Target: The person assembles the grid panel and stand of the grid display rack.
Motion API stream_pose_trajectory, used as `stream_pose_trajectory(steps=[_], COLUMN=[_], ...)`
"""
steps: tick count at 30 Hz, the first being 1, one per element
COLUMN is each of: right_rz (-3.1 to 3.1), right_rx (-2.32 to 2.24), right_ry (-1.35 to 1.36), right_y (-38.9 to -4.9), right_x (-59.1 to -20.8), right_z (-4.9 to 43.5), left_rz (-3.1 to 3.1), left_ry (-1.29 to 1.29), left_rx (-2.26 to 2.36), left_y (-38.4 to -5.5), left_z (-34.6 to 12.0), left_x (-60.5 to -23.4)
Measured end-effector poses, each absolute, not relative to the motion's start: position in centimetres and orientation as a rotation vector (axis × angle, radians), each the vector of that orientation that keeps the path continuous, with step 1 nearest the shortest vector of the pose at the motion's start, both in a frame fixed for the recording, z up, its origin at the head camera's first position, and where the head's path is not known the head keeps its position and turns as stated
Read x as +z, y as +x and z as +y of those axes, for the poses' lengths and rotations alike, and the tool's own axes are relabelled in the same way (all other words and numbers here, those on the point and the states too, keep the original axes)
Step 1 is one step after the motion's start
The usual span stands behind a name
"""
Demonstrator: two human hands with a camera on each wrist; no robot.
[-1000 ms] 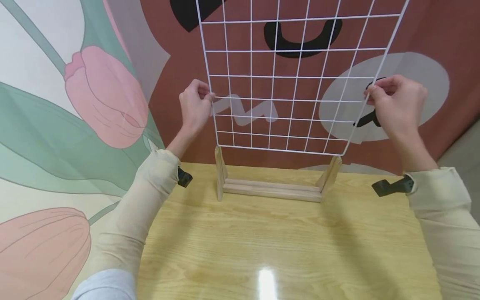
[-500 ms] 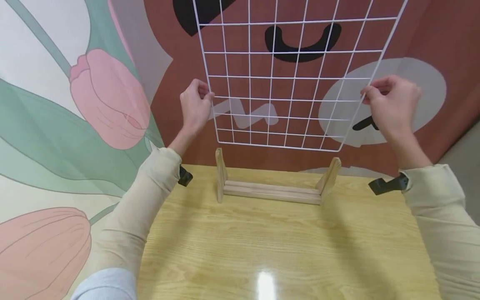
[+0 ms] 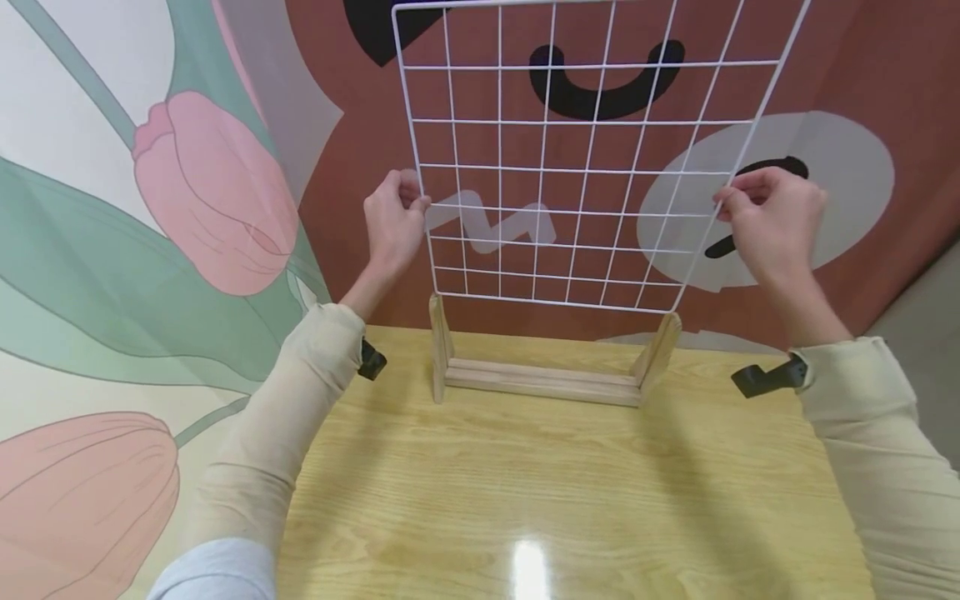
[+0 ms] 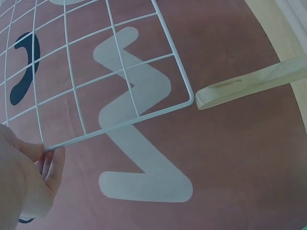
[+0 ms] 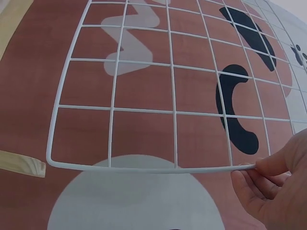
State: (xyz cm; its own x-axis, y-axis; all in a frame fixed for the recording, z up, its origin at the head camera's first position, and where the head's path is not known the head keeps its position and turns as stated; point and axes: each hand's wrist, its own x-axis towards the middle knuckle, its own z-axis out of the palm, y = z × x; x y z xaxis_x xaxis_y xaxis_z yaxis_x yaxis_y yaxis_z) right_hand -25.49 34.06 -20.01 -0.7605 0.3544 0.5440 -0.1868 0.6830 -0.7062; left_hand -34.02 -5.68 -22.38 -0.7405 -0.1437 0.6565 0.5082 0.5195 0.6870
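Observation:
A white wire grid panel (image 3: 555, 302) is held upright above a wooden stand (image 3: 543, 384) with two posts and a crossbar. My left hand (image 3: 395, 221) pinches the panel's left side wire between thumb and fingers. On the opposite side, my right hand (image 3: 783, 221) pinches the right side wire. In the left wrist view, the panel's lower corner sits right by the tip of a post (image 4: 244, 88); whether they touch I cannot tell. The right wrist view shows a small gap between the other corner and its post (image 5: 24, 164).
The stand is on a wood-grain table (image 3: 480, 475). Behind it hangs a reddish-brown printed cloth (image 3: 360, 283), and a tulip-patterned cloth (image 3: 217, 192) covers the left side. Both sleeves carry black camera mounts, such as the right one (image 3: 765, 379).
The panel rose slightly off the posts, then came down again, so its top wire now shows. My right hand has shifted a little left and down; both hands keep their pinch.

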Motion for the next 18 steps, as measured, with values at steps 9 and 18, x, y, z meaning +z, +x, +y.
stream_pose_trajectory(steps=[9, 18], right_rz=[-2.234, -2.249], right_rx=[1.003, 1.004], right_ry=[-0.158, -0.162], right_y=[-25.75, -25.9], right_x=[-20.5, -20.44], right_z=[34.48, 34.53], left_rz=[-2.119, -2.127], left_ry=[-0.321, -0.31], left_rx=[-1.203, -1.232], left_y=[-33.48, -33.28], left_z=[-5.63, -5.64], left_x=[-22.37, -22.48])
